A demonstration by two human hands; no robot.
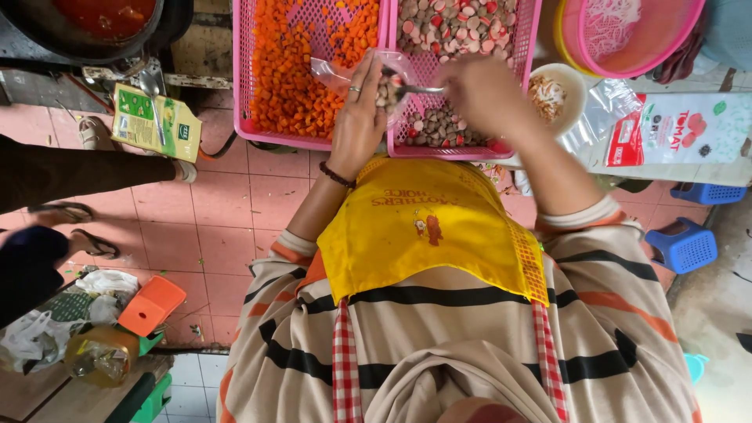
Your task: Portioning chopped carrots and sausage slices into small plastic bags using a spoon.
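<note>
From the head view, looking down, the left hand (pixel 356 117) is holding a small clear plastic bag (pixel 388 78) open, with its grip closed on the bag's edge. The right hand (pixel 474 90) is pinching a metal spoon (pixel 411 88), its grip tight on the handle, and is tipping brown and red sliced pieces (pixel 454 31) into the bag. The bag is hanging just over the pink basket (pixel 462 149) that is holding those pieces. Beside it, another pink basket (pixel 247 70) is full of orange cubes (pixel 294 78).

The step looks like filling the bag by spoon. The next scoop is calling for a steady bag mouth and a level spoon.
</note>
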